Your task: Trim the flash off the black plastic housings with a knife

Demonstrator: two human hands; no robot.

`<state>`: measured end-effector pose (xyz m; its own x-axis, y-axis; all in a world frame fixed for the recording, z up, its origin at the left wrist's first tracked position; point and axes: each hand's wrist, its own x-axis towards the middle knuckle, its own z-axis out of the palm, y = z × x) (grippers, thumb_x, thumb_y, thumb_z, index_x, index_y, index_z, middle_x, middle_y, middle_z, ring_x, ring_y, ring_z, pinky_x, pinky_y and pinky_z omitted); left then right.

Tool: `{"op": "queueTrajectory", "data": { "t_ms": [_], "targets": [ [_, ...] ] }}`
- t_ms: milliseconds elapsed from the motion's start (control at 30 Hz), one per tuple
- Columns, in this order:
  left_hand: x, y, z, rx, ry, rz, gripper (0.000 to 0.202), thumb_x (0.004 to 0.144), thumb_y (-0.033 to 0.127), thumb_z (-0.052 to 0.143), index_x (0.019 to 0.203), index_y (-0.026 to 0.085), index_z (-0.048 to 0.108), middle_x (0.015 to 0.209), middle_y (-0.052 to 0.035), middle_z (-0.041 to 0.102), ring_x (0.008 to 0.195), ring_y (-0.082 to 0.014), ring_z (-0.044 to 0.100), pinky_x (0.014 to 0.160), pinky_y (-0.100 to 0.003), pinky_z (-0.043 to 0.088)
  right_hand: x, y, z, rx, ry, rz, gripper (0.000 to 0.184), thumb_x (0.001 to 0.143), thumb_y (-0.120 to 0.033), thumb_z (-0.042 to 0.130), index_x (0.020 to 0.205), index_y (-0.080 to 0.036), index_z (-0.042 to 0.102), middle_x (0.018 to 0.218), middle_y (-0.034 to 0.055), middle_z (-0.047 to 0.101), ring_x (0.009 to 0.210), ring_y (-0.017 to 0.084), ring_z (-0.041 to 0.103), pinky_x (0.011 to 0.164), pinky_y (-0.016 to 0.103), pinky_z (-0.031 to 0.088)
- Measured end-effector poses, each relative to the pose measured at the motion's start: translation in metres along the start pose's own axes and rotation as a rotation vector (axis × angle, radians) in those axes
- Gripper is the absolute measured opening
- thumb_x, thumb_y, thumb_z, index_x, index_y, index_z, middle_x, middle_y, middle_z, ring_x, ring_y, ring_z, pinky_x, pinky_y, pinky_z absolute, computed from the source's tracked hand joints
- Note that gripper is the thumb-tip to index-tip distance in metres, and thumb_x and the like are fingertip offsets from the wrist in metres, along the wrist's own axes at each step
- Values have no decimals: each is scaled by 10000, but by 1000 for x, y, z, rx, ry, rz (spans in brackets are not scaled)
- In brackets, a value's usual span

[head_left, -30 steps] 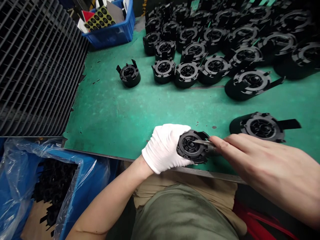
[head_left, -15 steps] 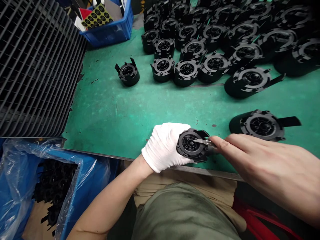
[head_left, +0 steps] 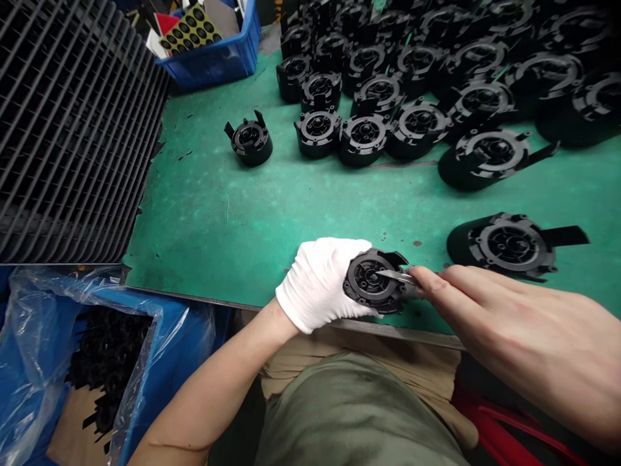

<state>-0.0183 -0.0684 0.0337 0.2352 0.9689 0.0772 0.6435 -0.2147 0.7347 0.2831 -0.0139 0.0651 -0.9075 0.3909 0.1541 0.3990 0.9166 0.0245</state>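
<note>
My left hand (head_left: pixel 320 285), in a white glove, is wrapped round a round black plastic part (head_left: pixel 371 283) and holds it tilted at the near edge of the green table mat (head_left: pixel 218 220). My bare right hand (head_left: pixel 509 330) pinches metal tweezers (head_left: pixel 398 278), whose tips rest at the centre of that part. A larger black housing (head_left: pixel 507 244) with a flat tab lies just beyond my right hand.
Several black round parts (head_left: pixel 363 136) stand in rows at the back, one apart (head_left: pixel 251 140) to the left. A blue bin (head_left: pixel 218 61) with sticker sheets sits far left. A dark slatted rack (head_left: pixel 72 129) borders the left. A plastic-lined blue crate (head_left: pixel 97 362) of black pieces stands below.
Both hands stay on the part with the tweezers at its centre. Only the view has shifted slightly.
</note>
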Motion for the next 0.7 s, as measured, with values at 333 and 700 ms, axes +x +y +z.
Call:
{"op": "queueTrajectory", "data": {
  "t_ms": [333, 700],
  "targets": [
    [0, 1, 0, 26, -23, -24, 591, 853, 739, 1028, 1134, 266, 813, 1135, -39, 908, 1064, -310, 882, 866, -382, 582, -6, -9, 3, -3, -19, 36, 925, 775, 55, 525, 1678, -139, 546, 1036, 38, 668, 794, 200, 707, 537, 317, 520],
    [2, 7, -1, 60, 3, -53, 536, 921, 763, 941, 1084, 276, 788, 1063, -36, 898, 1027, -317, 887, 851, -398, 618, 13, -20, -16, -40, 49, -9, 797, 789, 86, 472, 1565, -62, 584, 939, 43, 692, 723, 196, 757, 501, 285, 570]
  ]
}}
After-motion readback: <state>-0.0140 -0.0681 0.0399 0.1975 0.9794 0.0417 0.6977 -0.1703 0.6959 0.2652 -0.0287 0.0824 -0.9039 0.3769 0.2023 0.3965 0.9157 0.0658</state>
